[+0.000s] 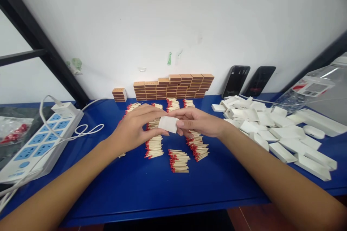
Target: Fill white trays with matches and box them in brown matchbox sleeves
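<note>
Both my hands meet over the middle of the blue table (141, 187). My left hand (135, 128) and my right hand (199, 122) pinch a small white matchbox (168, 124) between their fingers from either side. Under and around the hands lie several bundles of red-tipped matches (179, 160), laid in rows. Part of those rows is hidden by my hands.
Stacked brown matchboxes (173, 86) line the wall, with one small stack (119, 94) apart at the left. A heap of white matchbox parts (271, 130) fills the right side. A white and blue power strip (40, 140) with cables lies left. Two dark phones (235, 80) lean on the wall.
</note>
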Demonstrator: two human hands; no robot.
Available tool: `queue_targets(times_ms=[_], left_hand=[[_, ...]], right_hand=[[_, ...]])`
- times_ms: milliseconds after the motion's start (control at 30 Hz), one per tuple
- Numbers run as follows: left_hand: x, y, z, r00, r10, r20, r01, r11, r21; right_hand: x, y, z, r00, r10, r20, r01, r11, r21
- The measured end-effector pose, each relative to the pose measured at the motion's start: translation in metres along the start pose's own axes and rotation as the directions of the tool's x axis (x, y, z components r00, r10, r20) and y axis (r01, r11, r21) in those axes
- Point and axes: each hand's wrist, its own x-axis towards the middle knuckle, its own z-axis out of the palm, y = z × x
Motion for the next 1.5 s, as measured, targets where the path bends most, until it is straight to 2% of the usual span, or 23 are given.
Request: queue_targets(times_ms=[67, 133, 233, 300, 400, 467, 600, 767, 933, 1067, 1267, 1500], left_hand=[[0.0, -0.003, 0.0, 1.0, -0.016, 0.013, 0.016, 1.0, 0.007], [-0.002, -0.008, 0.0, 1.0, -0.023, 0.016, 0.022, 0.997, 0.07], [-0.004, -0.017, -0.003, 0.999, 0.032, 0.005, -0.032, 0.964, 0.264], [-0.005, -0.021, -0.006, 0.997, 0.08, 0.023, -0.083, 0.915, 0.395], [-0.005, -0.023, -0.01, 0.992, 0.105, 0.064, -0.123, 0.865, 0.487], [-0.004, -0.022, -0.012, 0.992, 0.093, 0.085, -0.123, 0.859, 0.496], [-0.005, -0.022, -0.011, 0.988, 0.029, 0.151, -0.1, 0.868, 0.487], [-0.007, -0.023, -0.006, 0.977, -0.02, 0.212, -0.084, 0.878, 0.47], [-0.008, -0.02, -0.002, 0.974, -0.056, 0.221, -0.042, 0.908, 0.416], [-0.009, -0.017, 0.0, 0.969, -0.095, 0.226, 0.003, 0.926, 0.378], [-0.008, -0.015, -0.001, 0.971, -0.087, 0.224, 0.001, 0.932, 0.362], [-0.008, -0.011, 0.0, 0.964, -0.096, 0.248, 0.016, 0.952, 0.306]], right_hand=[[-0.002, -0.005, -0.001, 1.0, 0.023, -0.011, -0.024, 0.994, -0.105], [-0.005, -0.013, 0.001, 0.998, 0.029, -0.047, -0.041, 0.957, -0.286], [-0.012, -0.023, 0.01, 0.995, 0.062, -0.082, -0.098, 0.811, -0.577], [-0.016, -0.024, 0.02, 0.989, 0.124, -0.082, -0.145, 0.693, -0.707], [-0.021, -0.018, 0.033, 0.982, 0.164, -0.099, -0.175, 0.56, -0.81], [-0.021, -0.013, 0.039, 0.982, 0.157, -0.104, -0.172, 0.525, -0.834], [-0.019, -0.011, 0.039, 0.981, 0.177, -0.078, -0.161, 0.53, -0.832], [-0.018, -0.013, 0.033, 0.972, 0.222, -0.075, -0.193, 0.58, -0.792], [-0.016, -0.012, 0.027, 0.981, 0.186, -0.054, -0.151, 0.564, -0.812], [-0.015, -0.013, 0.023, 0.99, 0.138, -0.029, -0.105, 0.586, -0.804], [-0.014, -0.018, 0.021, 0.99, 0.143, -0.003, -0.094, 0.639, -0.763], [-0.016, -0.023, 0.01, 0.991, 0.122, -0.06, -0.128, 0.695, -0.707]])
